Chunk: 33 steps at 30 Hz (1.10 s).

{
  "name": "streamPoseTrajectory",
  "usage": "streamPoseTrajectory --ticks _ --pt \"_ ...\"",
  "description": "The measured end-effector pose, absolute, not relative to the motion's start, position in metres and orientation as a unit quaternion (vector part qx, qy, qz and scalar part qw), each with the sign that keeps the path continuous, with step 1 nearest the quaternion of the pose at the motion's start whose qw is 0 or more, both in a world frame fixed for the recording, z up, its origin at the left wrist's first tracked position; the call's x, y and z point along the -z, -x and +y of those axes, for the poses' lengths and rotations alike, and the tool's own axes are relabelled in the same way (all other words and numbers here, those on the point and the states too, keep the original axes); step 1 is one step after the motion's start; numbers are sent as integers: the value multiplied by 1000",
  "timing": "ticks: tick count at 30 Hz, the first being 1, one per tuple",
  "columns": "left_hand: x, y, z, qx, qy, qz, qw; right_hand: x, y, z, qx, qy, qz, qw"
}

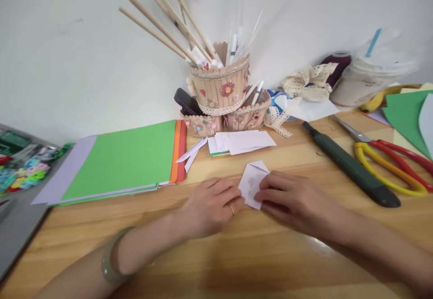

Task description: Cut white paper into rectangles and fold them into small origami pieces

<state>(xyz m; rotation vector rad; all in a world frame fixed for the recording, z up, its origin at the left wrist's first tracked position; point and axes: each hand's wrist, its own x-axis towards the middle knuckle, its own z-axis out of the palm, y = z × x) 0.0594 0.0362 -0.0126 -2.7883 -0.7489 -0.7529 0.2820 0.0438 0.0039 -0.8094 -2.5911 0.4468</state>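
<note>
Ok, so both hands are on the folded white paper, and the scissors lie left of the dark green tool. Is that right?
Not quite: the head view shows the scissors lying right of the dark green tool. The rest is correct: the left hand and right hand are both on the folded white paper.

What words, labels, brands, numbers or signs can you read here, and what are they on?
None can be read.
Stacked white paper slips: faint marks, too blurred to tell whether they are writing.
White pen in the upper basket: dark mark, too small to make out.
Folded white paper: no lettering on the visible part.
</note>
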Motion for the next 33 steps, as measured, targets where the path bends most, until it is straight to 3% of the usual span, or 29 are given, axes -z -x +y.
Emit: streamPoseTrajectory --ticks 11,33 --pt "12 -59 32 243 935 -245 84 -6 -274 41 -231 381 -878 177" --pt "6 -58 30 202 948 -244 23 1 -261 38 -194 469 -842 181"
